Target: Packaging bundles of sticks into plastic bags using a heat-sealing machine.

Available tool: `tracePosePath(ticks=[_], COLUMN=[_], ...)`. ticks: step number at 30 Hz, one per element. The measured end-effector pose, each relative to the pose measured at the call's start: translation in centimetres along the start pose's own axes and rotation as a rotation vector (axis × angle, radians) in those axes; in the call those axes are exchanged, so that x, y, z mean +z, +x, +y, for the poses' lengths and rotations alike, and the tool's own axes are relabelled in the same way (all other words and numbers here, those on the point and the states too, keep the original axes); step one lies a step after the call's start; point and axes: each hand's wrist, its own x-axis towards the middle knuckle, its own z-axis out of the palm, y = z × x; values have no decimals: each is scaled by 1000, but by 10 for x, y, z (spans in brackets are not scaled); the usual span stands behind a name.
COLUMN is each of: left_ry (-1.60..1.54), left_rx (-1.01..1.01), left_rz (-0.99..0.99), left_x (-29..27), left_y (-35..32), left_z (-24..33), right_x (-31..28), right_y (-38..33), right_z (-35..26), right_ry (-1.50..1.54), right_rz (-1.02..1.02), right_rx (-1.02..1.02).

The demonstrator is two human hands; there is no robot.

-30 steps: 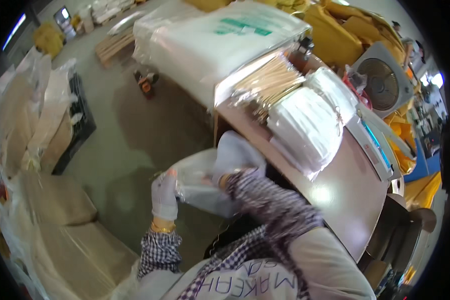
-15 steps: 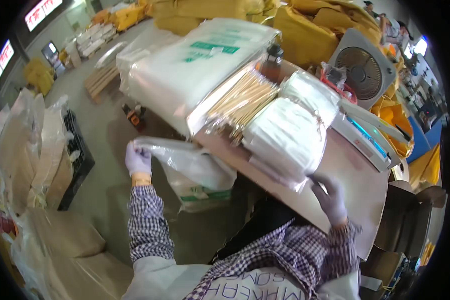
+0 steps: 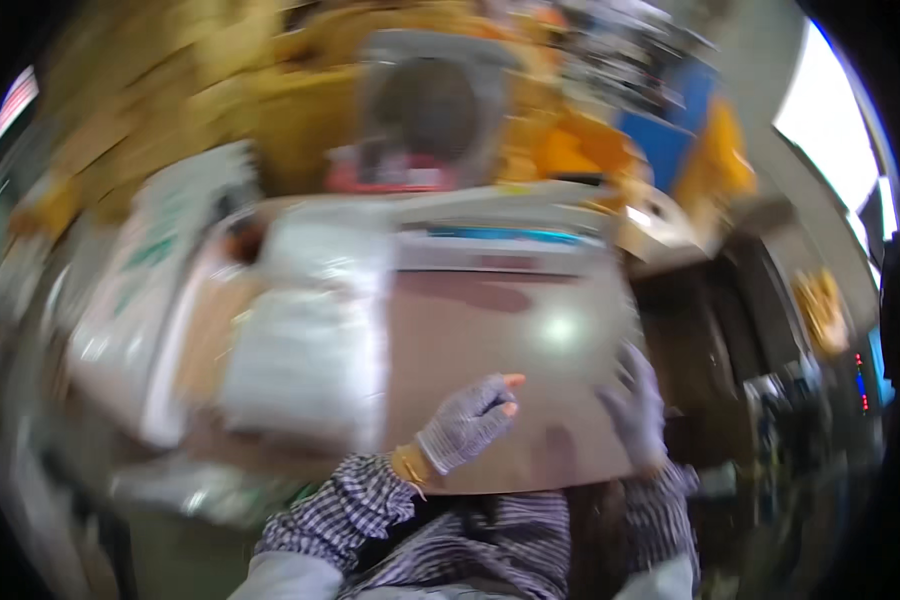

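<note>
Over the near part of the brown tabletop (image 3: 450, 330) is my left hand (image 3: 467, 425), in a pale glove with bare thumb and fingertip. Its fingers are curled in, and I see nothing in them. My right hand (image 3: 635, 410), also gloved and smeared by motion, is at the table's right edge with thumb and fingers apart, holding nothing visible. Left of my left hand lies a stack of clear-bagged white packets (image 3: 305, 350). Beside the stack is a bundle of thin wooden sticks (image 3: 210, 320). Beyond both hands stands a long grey bag sealer (image 3: 490, 256) with a blue strip.
A large white plastic-wrapped pack (image 3: 130, 290) lies on the far left. Behind the sealer are a grey box fan (image 3: 430, 110) and a red basket (image 3: 395, 175). Yellow sacks (image 3: 270, 110) fill the back. Dark open boxes (image 3: 690, 310) stand right of the table.
The view has swung right. My left hand has let go of the clear plastic bag and come over the table. My right hand has left the packet stack for the table's right edge.
</note>
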Motion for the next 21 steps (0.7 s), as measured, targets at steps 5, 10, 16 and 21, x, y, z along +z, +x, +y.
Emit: tracePosePath(ticks=[5, 10, 16, 21], left_ry=[285, 835, 843, 744], left_rx=[-73, -354, -563, -531], left_rz=[-299, -345, -481, -323], left_x=[118, 177, 184, 194], left_y=[152, 229, 283, 304], left_z=[-52, -93, -78, -71], right_x=[0, -59, -112, -44], right_y=[111, 144, 96, 141], right_z=[134, 313, 474, 329], right_ry=[-274, -419, -725, 155], right_rz=[163, 150, 125, -460], right_rx=[171, 820, 785, 813])
